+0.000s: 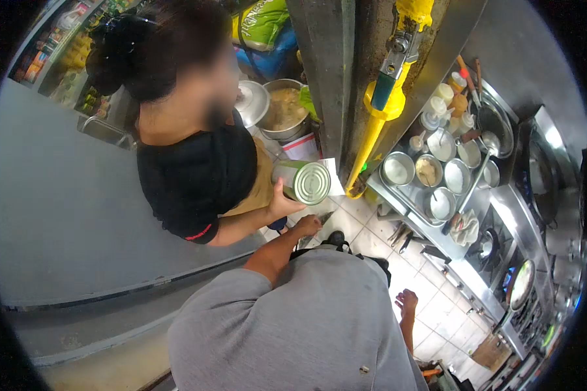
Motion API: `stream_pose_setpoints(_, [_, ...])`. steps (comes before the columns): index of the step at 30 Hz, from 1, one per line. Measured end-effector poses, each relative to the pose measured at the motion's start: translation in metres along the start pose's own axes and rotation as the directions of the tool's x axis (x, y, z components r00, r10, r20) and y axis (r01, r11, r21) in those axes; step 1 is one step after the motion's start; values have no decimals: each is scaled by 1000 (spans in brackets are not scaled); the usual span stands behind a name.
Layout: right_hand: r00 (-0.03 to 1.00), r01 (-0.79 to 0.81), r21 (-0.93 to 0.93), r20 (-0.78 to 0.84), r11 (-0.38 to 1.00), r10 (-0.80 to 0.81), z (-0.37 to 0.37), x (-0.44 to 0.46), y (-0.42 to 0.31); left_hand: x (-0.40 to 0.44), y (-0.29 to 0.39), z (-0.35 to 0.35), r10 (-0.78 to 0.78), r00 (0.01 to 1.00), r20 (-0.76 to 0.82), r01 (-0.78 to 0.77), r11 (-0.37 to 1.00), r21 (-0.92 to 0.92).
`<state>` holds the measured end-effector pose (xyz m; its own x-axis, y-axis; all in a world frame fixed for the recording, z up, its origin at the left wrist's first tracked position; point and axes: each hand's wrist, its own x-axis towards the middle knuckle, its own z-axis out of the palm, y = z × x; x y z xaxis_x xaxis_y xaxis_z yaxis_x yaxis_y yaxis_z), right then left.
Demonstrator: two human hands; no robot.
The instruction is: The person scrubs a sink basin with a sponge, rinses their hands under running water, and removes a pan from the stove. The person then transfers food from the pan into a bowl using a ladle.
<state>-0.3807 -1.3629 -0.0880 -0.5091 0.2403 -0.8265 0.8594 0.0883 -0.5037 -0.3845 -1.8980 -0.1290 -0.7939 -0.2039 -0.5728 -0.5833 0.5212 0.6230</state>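
Observation:
My left hand (308, 226) is closed in front of my body, just below a co-worker's hand. A thin dark, pointed item (325, 217) shows beside its fingers; I cannot make out what it is. My right hand (407, 301) hangs low at my right side over the tiled floor, fingers apart and holding nothing. The co-worker (199, 166), in a black top, holds a large can (312, 183) with a green and white label. A white paper (333, 176) shows behind the can.
Steel bowls (398, 169) and squeeze bottles stand on the counter at right, by a stove with a pan (521, 285). A yellow pipe valve (383, 98) rises ahead. A large pot (285, 109) stands behind the co-worker. A grey surface (65, 195) fills the left.

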Motion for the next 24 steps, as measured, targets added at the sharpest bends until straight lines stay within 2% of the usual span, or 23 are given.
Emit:
stream_pose_setpoints(4, [1000,25,-2,4,1000,-25,1,0,3,-2,-10,-3,-49,999,-3,50,998,43])
stream_pose_setpoints(6, [1000,22,-10,7,1000,-22,1,0,0,4,-18,-7,-77,971,225,83,996,-16])
stream_pose_setpoints(10, [1000,18,13,11,1000,-19,-6,4,5,24,-55,15,38,989,145,-33,999,-31])
stream_pose_setpoints(12, [996,77,128,34,989,-82,-15,13,22,17,-49,15,60,989,137,-56,998,-33])
stream_pose_setpoints(13, [1000,-1,116,0,993,1,-12,19,19,11,-45,11,58,990,131,-54,998,-32])
stream_pose_setpoints(14, [1000,3,177,14,984,-6,-12,22,20,7,-41,7,53,990,133,-49,998,-37])
stream_pose_setpoints(15, [999,37,93,15,995,-39,-14,40,30,4,-35,4,41,991,130,-36,998,-42])
stream_pose_setpoints(17, [997,60,129,32,990,-65,-10,45,28,0,-28,-9,17,992,123,-11,999,-51])
stream_pose_setpoints(18, [999,47,159,-13,986,-46,-4,41,25,-1,-22,-18,3,993,114,2,999,-46])
stream_pose_setpoints(22, [999,39,209,2,977,-41,8,48,32,1,-11,-32,-29,997,76,32,999,-38])
stream_pose_setpoints(24, [1000,-21,218,-13,976,25,7,42,37,-1,-12,-34,-25,999,42,27,999,-37])
